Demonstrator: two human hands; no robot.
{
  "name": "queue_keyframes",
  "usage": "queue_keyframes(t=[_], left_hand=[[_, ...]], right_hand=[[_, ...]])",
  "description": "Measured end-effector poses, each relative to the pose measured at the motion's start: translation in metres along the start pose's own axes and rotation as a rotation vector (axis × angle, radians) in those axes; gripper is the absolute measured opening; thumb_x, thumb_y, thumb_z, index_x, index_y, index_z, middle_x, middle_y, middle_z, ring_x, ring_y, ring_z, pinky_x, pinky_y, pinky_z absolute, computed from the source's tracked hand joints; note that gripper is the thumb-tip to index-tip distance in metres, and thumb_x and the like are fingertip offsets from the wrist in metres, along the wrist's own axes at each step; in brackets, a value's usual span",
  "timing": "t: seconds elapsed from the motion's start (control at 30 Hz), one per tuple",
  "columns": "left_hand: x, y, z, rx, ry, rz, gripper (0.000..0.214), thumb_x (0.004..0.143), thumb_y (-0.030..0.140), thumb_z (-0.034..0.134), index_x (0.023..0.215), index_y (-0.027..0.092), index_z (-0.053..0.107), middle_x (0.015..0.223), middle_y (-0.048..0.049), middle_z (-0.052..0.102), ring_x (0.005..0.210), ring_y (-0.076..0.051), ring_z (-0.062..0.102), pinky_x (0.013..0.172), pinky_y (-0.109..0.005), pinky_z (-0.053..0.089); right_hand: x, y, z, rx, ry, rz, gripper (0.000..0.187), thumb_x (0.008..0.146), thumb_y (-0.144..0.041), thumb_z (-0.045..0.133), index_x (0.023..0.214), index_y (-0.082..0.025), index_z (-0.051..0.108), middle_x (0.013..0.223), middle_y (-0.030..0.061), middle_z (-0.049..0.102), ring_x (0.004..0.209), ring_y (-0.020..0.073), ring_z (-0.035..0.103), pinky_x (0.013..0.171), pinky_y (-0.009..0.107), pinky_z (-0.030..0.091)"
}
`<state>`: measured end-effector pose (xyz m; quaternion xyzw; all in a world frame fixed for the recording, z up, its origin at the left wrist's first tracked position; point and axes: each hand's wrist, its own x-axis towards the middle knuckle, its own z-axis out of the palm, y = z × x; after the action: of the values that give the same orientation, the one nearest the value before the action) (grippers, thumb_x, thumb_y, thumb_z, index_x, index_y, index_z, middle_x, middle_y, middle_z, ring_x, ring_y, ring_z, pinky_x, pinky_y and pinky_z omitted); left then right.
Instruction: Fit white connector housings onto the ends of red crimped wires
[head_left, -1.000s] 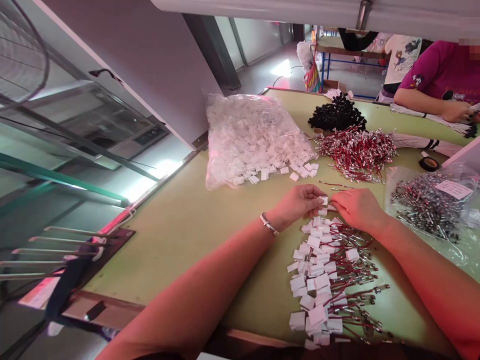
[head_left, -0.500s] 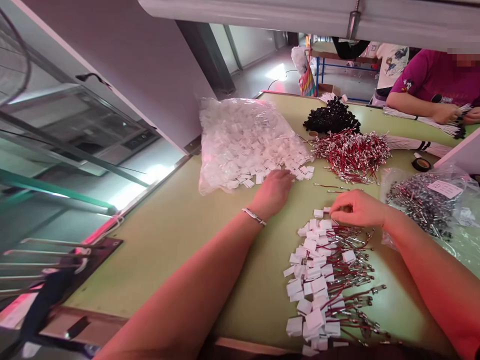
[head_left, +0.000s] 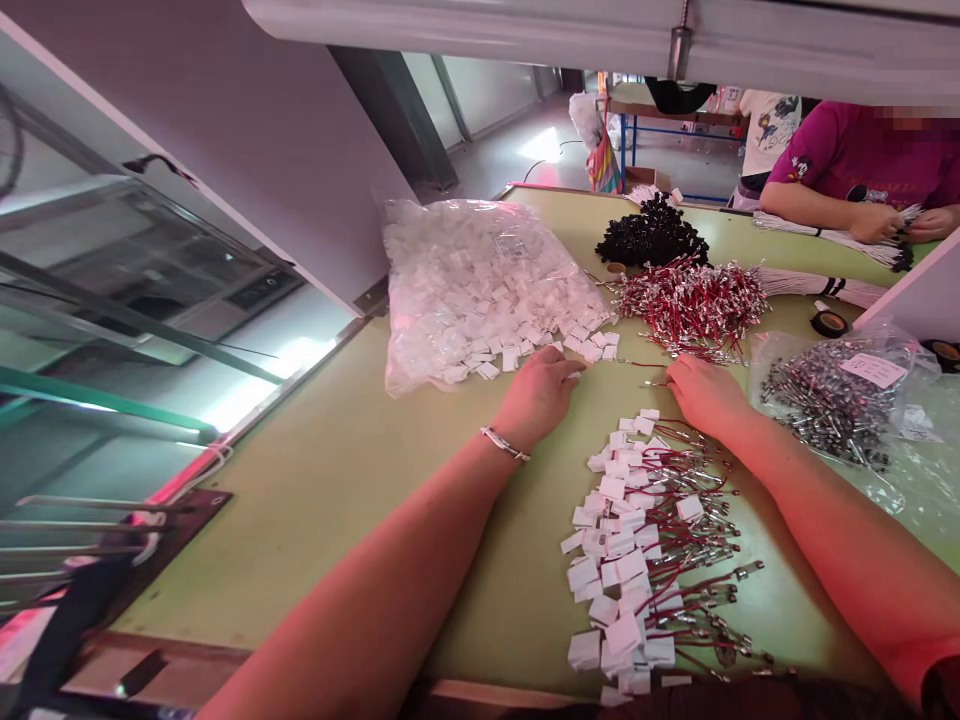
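The short red wire (head_left: 658, 384) lies on the table (head_left: 337, 500) past its middle toward the far edge, its long axis running left to right, roughly along the near edge, with its bare metal tip pointing to the left edge. My right hand (head_left: 705, 392) meets its other end, fingers drawn together; I cannot tell whether they pinch it. A second red wire (head_left: 641, 364) lies just beyond, nearly parallel. My left hand (head_left: 540, 395) is curled beside the loose white housings (head_left: 592, 345), a bit of white at its fingertips, its grip unclear to me. Toward the near edge stretches a row of wired housings (head_left: 626, 570), their wires pointing right. Farther out sit a red wire heap (head_left: 690, 300) and black parts (head_left: 652, 235).
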<state>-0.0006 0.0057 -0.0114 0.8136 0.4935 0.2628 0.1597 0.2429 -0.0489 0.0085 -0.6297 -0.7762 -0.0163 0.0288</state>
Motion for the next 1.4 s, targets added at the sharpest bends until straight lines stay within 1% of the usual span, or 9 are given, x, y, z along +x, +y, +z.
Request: queue_keyframes(t=[0.1, 0.2, 0.27, 0.33, 0.47, 0.6, 0.9, 1.1, 1.4], left_hand=[[-0.004, 0.014, -0.003, -0.424, 0.013, -0.261, 0.025, 0.076, 0.029, 0.063, 0.094, 0.016, 0.074, 0.082, -0.0057, 0.065, 0.077, -0.018, 0.057, 0.074, -0.031, 0.046], [-0.008, 0.03, -0.002, -0.965, -0.112, -0.52, 0.03, 0.069, 0.032, 0.073, 0.091, 0.013, 0.073, 0.075, -0.0045, 0.066, 0.062, -0.011, 0.054, 0.06, -0.024, 0.043], [-0.011, 0.039, 0.0, -1.201, -0.168, -0.605, 0.024, 0.068, 0.028, 0.075, 0.085, 0.011, 0.073, 0.072, -0.0043, 0.066, 0.057, -0.007, 0.051, 0.055, -0.02, 0.04], [-0.013, 0.046, 0.0, -1.306, -0.22, -0.634, 0.017, 0.071, 0.022, 0.074, 0.082, 0.009, 0.072, 0.07, -0.0034, 0.065, 0.055, -0.004, 0.049, 0.054, -0.017, 0.041], [-0.014, 0.053, -0.004, -1.364, -0.34, -0.658, 0.011, 0.08, 0.016, 0.066, 0.086, 0.008, 0.071, 0.068, -0.0019, 0.064, 0.054, -0.003, 0.051, 0.054, -0.015, 0.044], [-0.013, 0.053, -0.005, -1.41, -0.309, -0.683, 0.008, 0.084, 0.011, 0.061, 0.086, 0.007, 0.068, 0.067, -0.0021, 0.064, 0.053, -0.003, 0.054, 0.053, -0.013, 0.045], [-0.012, 0.053, -0.003, -1.362, -0.324, -0.715, 0.007, 0.087, 0.01, 0.058, 0.083, 0.009, 0.064, 0.063, -0.0028, 0.066, 0.05, -0.003, 0.056, 0.053, -0.012, 0.047], [-0.014, 0.057, -0.001, -1.26, -0.306, -0.616, 0.008, 0.082, 0.017, 0.067, 0.081, 0.011, 0.063, 0.062, -0.0011, 0.066, 0.049, -0.004, 0.056, 0.051, -0.015, 0.046], [-0.014, 0.052, 0.001, -1.294, -0.422, -0.571, 0.012, 0.08, 0.02, 0.068, 0.079, 0.011, 0.062, 0.058, -0.0003, 0.064, 0.046, -0.004, 0.053, 0.045, -0.014, 0.038]], right_hand=[[-0.004, -0.008, -0.01, 0.212, 0.056, 0.02, 0.013, 0.087, -0.019, 0.045, 0.087, -0.018, 0.058, 0.083, 0.0056, 0.065, 0.067, 0.0162, 0.055, 0.057, 0.029, 0.032], [-0.009, -0.018, -0.018, 0.467, 0.049, -0.017, 0.01, 0.082, -0.019, 0.046, 0.077, -0.02, 0.055, 0.065, -0.0005, 0.061, 0.055, 0.0123, 0.049, 0.054, 0.027, 0.031], [-0.011, -0.024, -0.02, 0.575, 0.035, -0.039, 0.011, 0.082, -0.02, 0.045, 0.073, -0.02, 0.052, 0.062, -0.0016, 0.059, 0.052, 0.0109, 0.046, 0.053, 0.026, 0.031], [-0.013, -0.028, -0.021, 0.608, 0.043, -0.037, 0.012, 0.081, -0.021, 0.045, 0.071, -0.02, 0.051, 0.06, -0.002, 0.057, 0.051, 0.0105, 0.044, 0.052, 0.027, 0.031], [-0.014, -0.03, -0.022, 0.613, 0.072, -0.026, 0.011, 0.081, -0.022, 0.046, 0.072, -0.021, 0.052, 0.06, -0.0024, 0.057, 0.052, 0.0104, 0.043, 0.053, 0.027, 0.031], [-0.014, -0.029, -0.022, 0.57, 0.075, -0.075, 0.011, 0.081, -0.022, 0.046, 0.072, -0.02, 0.053, 0.061, -0.002, 0.057, 0.053, 0.0106, 0.044, 0.054, 0.027, 0.031], [-0.015, -0.031, -0.013, 0.191, 0.167, -0.112, 0.014, 0.084, -0.018, 0.041, 0.077, -0.019, 0.053, 0.069, 0.004, 0.06, 0.058, 0.014, 0.047, 0.053, 0.03, 0.026], [-0.018, -0.04, -0.014, 0.023, 0.138, -0.057, 0.015, 0.085, -0.018, 0.039, 0.079, -0.017, 0.053, 0.069, 0.0076, 0.06, 0.057, 0.0163, 0.048, 0.052, 0.031, 0.023], [-0.017, -0.04, -0.011, 0.232, 0.081, -0.083, 0.016, 0.086, -0.019, 0.039, 0.079, -0.018, 0.052, 0.07, 0.004, 0.059, 0.058, 0.0135, 0.043, 0.055, 0.03, 0.024]])
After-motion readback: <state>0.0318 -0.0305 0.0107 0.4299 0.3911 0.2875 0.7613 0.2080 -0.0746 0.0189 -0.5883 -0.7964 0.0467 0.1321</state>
